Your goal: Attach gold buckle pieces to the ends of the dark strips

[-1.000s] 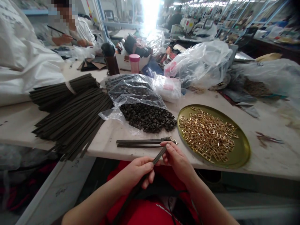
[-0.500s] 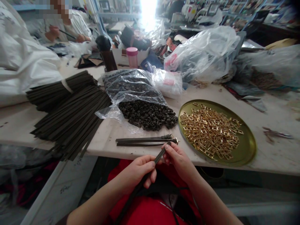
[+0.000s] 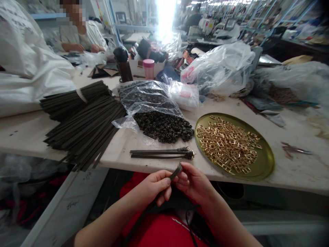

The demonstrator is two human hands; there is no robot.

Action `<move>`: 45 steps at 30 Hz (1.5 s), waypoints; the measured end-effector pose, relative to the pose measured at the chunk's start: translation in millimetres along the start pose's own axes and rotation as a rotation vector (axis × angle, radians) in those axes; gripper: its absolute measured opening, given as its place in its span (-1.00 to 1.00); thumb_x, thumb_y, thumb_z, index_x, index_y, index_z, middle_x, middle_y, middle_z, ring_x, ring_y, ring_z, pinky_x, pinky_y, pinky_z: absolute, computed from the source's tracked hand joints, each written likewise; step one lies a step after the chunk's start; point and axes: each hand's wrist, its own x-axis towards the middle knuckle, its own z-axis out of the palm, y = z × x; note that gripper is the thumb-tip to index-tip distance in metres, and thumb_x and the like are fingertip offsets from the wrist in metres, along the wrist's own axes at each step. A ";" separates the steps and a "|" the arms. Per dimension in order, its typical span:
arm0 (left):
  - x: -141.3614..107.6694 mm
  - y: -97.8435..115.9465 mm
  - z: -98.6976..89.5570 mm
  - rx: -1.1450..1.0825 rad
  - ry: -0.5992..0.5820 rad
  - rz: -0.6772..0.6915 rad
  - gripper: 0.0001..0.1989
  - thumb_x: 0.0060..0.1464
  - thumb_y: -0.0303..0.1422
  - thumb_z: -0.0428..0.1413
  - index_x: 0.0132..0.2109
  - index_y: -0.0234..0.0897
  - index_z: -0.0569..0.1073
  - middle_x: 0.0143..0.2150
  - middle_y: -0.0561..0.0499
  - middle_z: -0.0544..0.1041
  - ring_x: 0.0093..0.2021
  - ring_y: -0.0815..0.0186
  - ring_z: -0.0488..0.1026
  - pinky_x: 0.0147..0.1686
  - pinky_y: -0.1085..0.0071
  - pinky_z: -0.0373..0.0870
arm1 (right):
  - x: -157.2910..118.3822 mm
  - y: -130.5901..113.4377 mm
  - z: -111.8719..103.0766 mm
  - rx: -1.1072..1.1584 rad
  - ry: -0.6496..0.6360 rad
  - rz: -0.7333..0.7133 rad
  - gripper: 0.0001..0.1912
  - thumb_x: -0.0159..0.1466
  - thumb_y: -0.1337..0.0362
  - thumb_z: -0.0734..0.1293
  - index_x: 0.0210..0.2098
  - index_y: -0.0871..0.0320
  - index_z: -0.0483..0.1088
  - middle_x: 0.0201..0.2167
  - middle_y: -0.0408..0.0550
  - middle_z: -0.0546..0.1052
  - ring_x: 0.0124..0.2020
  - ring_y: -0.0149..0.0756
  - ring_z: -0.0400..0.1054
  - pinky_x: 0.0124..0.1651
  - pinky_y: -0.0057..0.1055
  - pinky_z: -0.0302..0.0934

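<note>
A dark strap runs up from my lap through both hands. My left hand is closed round it, thumb on top. At its upper end my right hand pinches the tip, which bends over slightly. Just beyond my hands, finished-looking straps with gold buckles lie side by side on the table. Behind them is a heap of small black loops, spilling from a clear plastic bag. To the right, a gold round tray holds many gold buckles.
Bundled dark straps fan out at the left, past the table edge. Pliers lie at the far right. A pink-lidded jar, a dark bottle and plastic bags stand behind. Another person sits at the back left.
My right hand has shifted slightly lower, and the strap's tip now curves over. The view has tilted up a little. The other person's hands have come down to the table.
</note>
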 end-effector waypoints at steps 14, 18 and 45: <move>-15.0 -2.2 5.2 0.075 -0.009 0.020 -0.71 0.10 -0.18 -0.03 -0.20 -0.35 0.33 -0.60 0.14 0.35 -0.71 0.54 0.16 -0.68 0.60 0.01 | -12.9 9.6 -4.9 -0.199 0.015 -0.089 -0.66 0.10 0.15 0.32 -0.66 0.21 0.21 -0.75 -0.26 0.16 -0.71 -0.58 -0.06 -0.64 -0.57 -0.19; -30.0 2.6 -26.4 0.360 0.074 0.015 -0.74 0.07 -0.20 0.02 -0.35 -0.35 0.37 -0.56 0.10 0.39 -0.58 0.46 0.28 -0.55 0.55 0.18 | -20.8 -22.1 -8.6 -0.079 0.172 -0.426 -0.70 0.03 0.27 0.36 -0.65 0.17 0.13 -0.74 -0.31 0.09 -0.69 -0.56 -0.12 -0.64 -0.55 -0.17; 14.9 14.0 -11.2 0.080 0.057 0.016 -0.76 -0.02 -0.22 0.07 -0.32 -0.31 0.27 -0.53 0.11 0.42 -0.67 0.54 0.22 -0.66 0.59 0.09 | 5.1 -4.7 -3.9 -0.518 0.136 -0.306 -0.67 0.13 0.07 0.32 -0.56 0.14 0.18 -0.72 -0.29 0.18 -0.66 -0.51 -0.03 -0.58 -0.53 -0.12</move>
